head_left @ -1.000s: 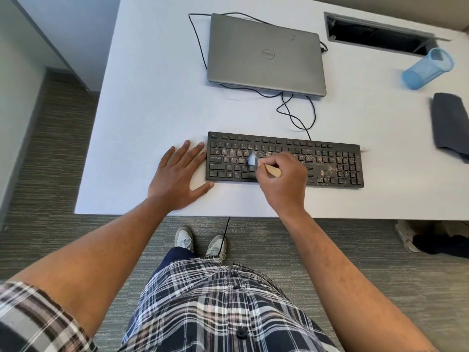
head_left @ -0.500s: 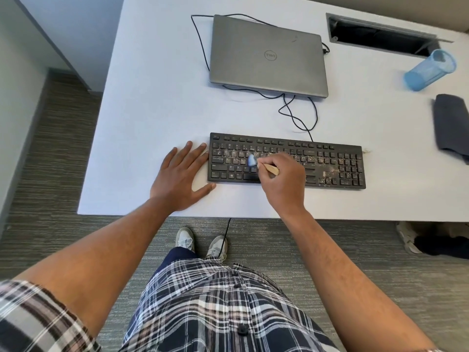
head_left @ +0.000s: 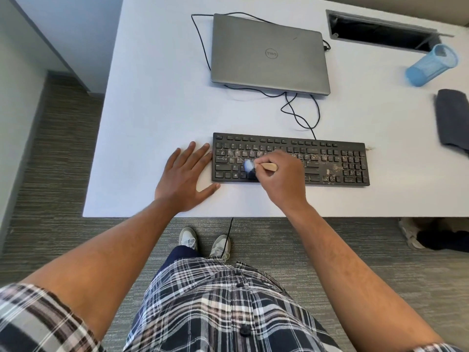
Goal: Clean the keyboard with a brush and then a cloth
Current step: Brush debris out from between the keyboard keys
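Behind the keyboard (head_left: 330, 161) on the table (head_left: 157, 110) we see a closed laptop (head_left: 269, 52); a blue cup (head_left: 431, 66) and dark cloth (head_left: 453, 118) lie far right. Our right hand (head_left: 284, 179) pinches the brush (head_left: 266, 166), bristles on the left-hand keys. Our left hand (head_left: 185, 179) rests flat, fingers spread, touching the keyboard's left edge.

brush (head_left: 264, 166) bristles blurred, cloth (head_left: 453, 118) edge-cropped

The keyboard (head_left: 290, 160) was black, flecked with pale crumbs. The brush (head_left: 256, 166) had a tan handle and blurred, seemingly bluish-white bristles. The cloth (head_left: 453, 120) was dark grey, the laptop (head_left: 269, 53) silver, the cup (head_left: 431, 65) blue, the table (head_left: 157, 102) white.
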Demonstrator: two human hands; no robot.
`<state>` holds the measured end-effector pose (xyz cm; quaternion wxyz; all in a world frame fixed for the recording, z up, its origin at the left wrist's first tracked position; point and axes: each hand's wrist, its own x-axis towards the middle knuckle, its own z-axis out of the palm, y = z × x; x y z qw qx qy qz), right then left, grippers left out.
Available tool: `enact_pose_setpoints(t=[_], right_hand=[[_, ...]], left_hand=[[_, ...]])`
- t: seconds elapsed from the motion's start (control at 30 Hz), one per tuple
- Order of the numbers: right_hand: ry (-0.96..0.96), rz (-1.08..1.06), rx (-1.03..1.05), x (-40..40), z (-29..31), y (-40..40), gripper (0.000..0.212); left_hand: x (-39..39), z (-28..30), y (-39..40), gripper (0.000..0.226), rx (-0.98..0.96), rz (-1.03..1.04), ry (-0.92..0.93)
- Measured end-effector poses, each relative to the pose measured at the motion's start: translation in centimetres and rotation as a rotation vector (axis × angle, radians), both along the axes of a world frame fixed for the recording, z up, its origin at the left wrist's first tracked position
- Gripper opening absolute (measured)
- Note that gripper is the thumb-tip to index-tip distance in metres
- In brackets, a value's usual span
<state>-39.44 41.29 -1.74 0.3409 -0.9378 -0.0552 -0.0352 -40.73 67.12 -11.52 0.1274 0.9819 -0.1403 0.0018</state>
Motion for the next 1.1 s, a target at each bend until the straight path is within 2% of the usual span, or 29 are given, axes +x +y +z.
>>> enact_pose_setpoints(t=[0.13,0.23,0.3,0.43,0.53,0.67,0.83,0.97,1.1], right_hand=[[0.025,0.038,0.016,1.1,1.1,-0.1,0.004],[0.097,0.085,-0.055,1.8,1.8,0.0,0.004],[0.059,0.063,-0.068,2.3,2.2,-0.1,0.006],[0.023,-0.067,0.062,2.5,3.2,-0.3,0.006],[0.079,-0.215,0.169,2.0,2.9,-1.2,0.012],[0.144,-0.271,0.218,0.8,2.1,-2.8,0.019],[0.228,-0.330,0.443,-0.9,2.2,-4.2,0.005],[0.184,-0.385,0.442,-1.7,2.1,-5.6,0.008],[0.235,-0.360,0.438,-1.4,1.9,-6.9,0.006]], left_hand=[[0.0,0.2,0.0,0.085,0.003,-0.002,0.014],[0.0,0.3,0.0,0.086,0.007,-0.008,0.020],[-0.1,0.4,0.0,0.086,0.005,-0.014,0.025],[0.0,0.5,0.1,0.086,0.005,-0.019,0.047],[0.1,0.6,0.2,0.087,-0.012,-0.022,0.058],[0.2,0.7,0.2,0.092,-0.019,-0.009,0.086],[0.5,0.8,-0.5,0.107,-0.064,0.019,0.099],[1.3,0.8,-2.2,0.121,-0.091,0.014,0.109],[1.3,0.7,-2.8,0.127,-0.025,0.017,0.132]])
